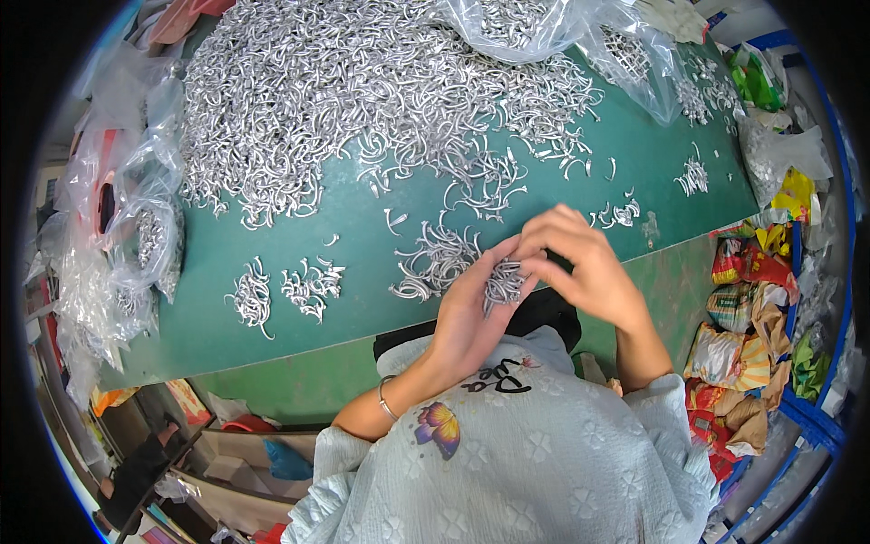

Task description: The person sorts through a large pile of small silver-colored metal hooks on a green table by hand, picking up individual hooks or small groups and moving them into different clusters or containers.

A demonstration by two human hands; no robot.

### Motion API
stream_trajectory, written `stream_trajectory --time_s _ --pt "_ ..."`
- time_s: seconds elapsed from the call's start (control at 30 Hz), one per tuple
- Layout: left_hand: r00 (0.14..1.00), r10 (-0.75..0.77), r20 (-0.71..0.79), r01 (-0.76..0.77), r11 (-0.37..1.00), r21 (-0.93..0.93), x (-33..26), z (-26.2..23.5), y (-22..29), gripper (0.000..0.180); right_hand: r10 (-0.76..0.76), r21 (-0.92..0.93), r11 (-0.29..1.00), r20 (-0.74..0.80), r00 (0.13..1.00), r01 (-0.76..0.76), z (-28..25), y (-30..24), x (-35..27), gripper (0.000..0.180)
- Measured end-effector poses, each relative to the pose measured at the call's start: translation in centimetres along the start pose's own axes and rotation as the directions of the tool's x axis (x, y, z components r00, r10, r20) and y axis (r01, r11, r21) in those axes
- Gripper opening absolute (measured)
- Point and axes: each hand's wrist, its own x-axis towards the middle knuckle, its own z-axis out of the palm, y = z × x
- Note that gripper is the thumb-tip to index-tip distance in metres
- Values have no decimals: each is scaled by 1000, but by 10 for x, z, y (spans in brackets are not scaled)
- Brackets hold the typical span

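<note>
At the table's front edge my left hand (469, 308) is cupped around a bunch of small curved silver metal pieces (504, 285). My right hand (573, 256) comes in from the right, its fingers bent and pinched together at the top of that bunch. What lies between the right fingertips is too small to make out. Just beyond my left hand a loose heap of the same curved pieces (439, 258) rests on the green table (362, 313).
A large mound of curved pieces (335, 82) covers the far table. Two small piles (251, 295) lie left, smaller clusters (618, 213) right. Clear plastic bags (634, 68) hold more pieces at the back; others (149, 199) hang at left. Colourful sacks (725, 354) stand by blue shelving.
</note>
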Motion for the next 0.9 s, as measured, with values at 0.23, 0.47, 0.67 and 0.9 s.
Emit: stream_trajectory --time_s 0.23,0.47,0.67,0.9 --pt "987 -109 120 118 991 -69 0 -14 0 23 -36 -462 881 -274 961 -99 11 34 31 14" --pt "988 -129 87 127 991 29 -2 -10 1 30 -12 -358 927 -322 947 -110 4 28 18 12" --pt "979 -142 147 132 989 72 -1 -14 2 35 20 -491 860 -244 969 -141 5 31 17 12" --pt "999 -29 -27 27 998 -48 -1 1 -2 35 47 -111 992 -90 995 -56 -6 7 4 11"
